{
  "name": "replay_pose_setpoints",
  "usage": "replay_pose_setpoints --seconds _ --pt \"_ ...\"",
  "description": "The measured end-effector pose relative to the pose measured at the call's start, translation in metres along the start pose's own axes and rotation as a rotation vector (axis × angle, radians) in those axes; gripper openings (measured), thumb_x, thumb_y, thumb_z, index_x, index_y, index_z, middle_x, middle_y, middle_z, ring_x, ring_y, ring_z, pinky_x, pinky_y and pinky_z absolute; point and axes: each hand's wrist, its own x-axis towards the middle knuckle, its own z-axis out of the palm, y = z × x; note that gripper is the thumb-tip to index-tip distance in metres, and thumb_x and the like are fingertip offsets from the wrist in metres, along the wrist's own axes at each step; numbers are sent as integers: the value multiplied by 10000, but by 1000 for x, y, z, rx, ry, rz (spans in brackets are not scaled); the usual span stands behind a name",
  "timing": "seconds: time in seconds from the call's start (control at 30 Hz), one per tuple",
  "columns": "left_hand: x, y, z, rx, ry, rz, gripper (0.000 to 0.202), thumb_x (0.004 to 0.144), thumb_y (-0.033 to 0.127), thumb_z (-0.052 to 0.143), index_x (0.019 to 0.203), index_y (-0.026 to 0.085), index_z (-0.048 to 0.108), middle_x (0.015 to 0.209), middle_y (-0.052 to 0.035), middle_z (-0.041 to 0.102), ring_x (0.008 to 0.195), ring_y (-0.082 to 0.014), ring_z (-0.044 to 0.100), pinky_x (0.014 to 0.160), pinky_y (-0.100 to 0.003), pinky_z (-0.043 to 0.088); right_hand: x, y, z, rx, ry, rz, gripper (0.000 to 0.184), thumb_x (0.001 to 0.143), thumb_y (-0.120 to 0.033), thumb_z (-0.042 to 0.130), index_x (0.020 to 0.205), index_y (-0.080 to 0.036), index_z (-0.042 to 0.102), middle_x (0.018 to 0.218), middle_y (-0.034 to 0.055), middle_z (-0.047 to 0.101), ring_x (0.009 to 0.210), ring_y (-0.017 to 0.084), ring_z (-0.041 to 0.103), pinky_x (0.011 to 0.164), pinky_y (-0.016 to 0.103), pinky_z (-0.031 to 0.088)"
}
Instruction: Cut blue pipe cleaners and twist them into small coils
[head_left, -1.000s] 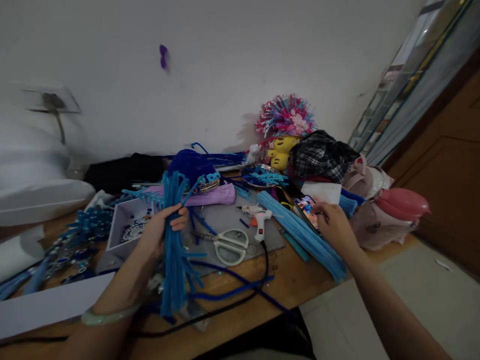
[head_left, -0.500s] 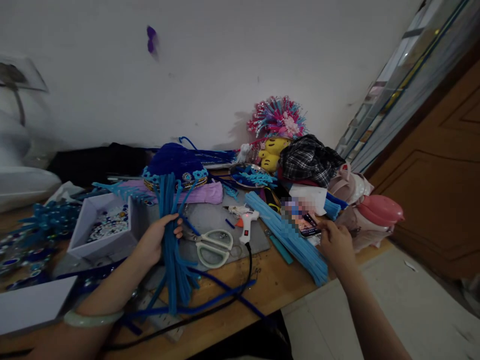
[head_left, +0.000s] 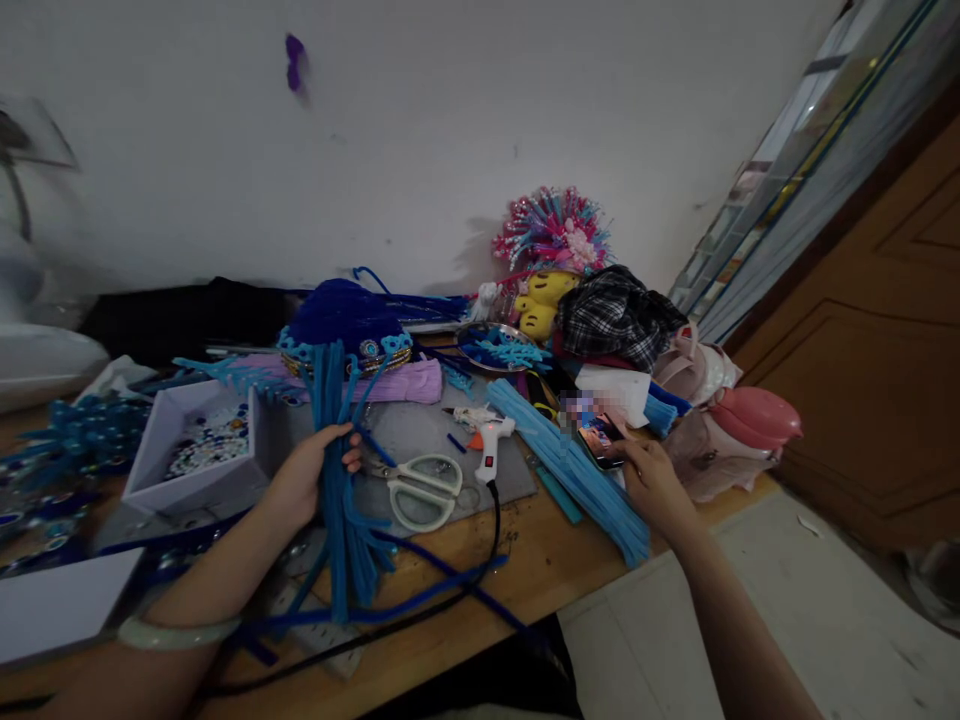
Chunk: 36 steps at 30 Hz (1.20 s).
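Note:
My left hand point(head_left: 311, 475) is wrapped around a bundle of blue pipe cleaners point(head_left: 349, 545), held upright with the loose ends spreading downward. Behind the bundle sits a dark blue fuzzy cap-shaped piece point(head_left: 341, 315) with light blue trim and beads. At the lower right corner of a lit smartphone point(head_left: 600, 440), my right hand point(head_left: 654, 485) has its fingers closed on the edge; the thumb is hard to see. The phone is beside a long bundle of light blue pipe cleaners point(head_left: 570, 470). White-handled scissors point(head_left: 424, 490) and a glue gun point(head_left: 491, 450) lie between my hands.
A white box of beads point(head_left: 142, 470) stands left, near blue beaded pieces point(head_left: 82, 435). A black cord point(head_left: 491, 540) crosses the wooden table point(head_left: 540, 560). Farther back are a metal dish point(head_left: 469, 350), yellow plush point(head_left: 541, 300) and plaid cloth point(head_left: 626, 320). A pink item point(head_left: 754, 415) sits right.
My right hand and the phone have shifted slightly left, and the phone's tilt looks a little different. My left hand keeps its hold on the blue bundle. The whole view has shifted slightly.

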Motion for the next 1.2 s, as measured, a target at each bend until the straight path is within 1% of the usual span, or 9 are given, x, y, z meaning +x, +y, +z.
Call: replay_pose_setpoints --seconds 0.13,0.4,0.47,0.6,0.67,0.83,1.03,1.2 --pt "0 0 2 6 22 -3 172 653 260 505 539 148 442 345 56 389 323 -51 370 340 -134 308 -1 0 0 51 -36 -6 292 713 -64 348 846 -193 575 855 54 600 860 202 488 795 351 392" --pt "-3 2 4 21 36 0 188 668 255 480 519 145 447 329 47 389 317 -51 369 349 -136 313 -2 1 1 102 -71 2 297 721 -71 343 862 -194 574 870 57 580 888 195 481 812 362 390" --pt "-3 2 5 16 40 6 187 664 253 480 515 146 446 326 47 388 315 -51 368 348 -135 310 -2 1 1 112 -61 1 296 732 -80 335 864 -194 574 874 56 584 892 192 485 820 361 386" --pt "-5 3 7 19 51 3 191 663 253 481 508 147 444 324 50 385 313 -49 364 350 -133 311 -4 2 1 88 28 38 278 752 -116 331 878 -176 571 877 70 592 881 201 495 806 368 389" --pt "-6 3 7 21 52 0 193 668 252 476 509 147 447 325 49 388 315 -49 364 349 -133 310 -4 3 2 75 51 47 272 750 -121 335 878 -172 569 868 74 594 874 205 499 798 372 391" --pt "-5 3 6 18 54 -13 196 672 251 468 505 149 445 322 47 388 316 -53 368 348 -135 313 -4 2 2 65 32 46 288 735 -114 331 875 -180 574 857 74 584 865 206 507 787 373 398" --pt "-4 2 4 20 41 0 181 658 252 481 511 148 454 332 46 393 320 -56 376 346 -138 316 -4 2 2 49 7 46 293 732 -107 321 865 -176 573 891 79 582 899 209 494 814 375 387" --pt "-4 2 5 16 42 12 177 657 248 484 515 147 455 334 45 397 319 -53 376 345 -136 311 -5 4 3 45 24 63 283 732 -120 336 872 -177 575 853 74 587 866 208 497 787 368 396"
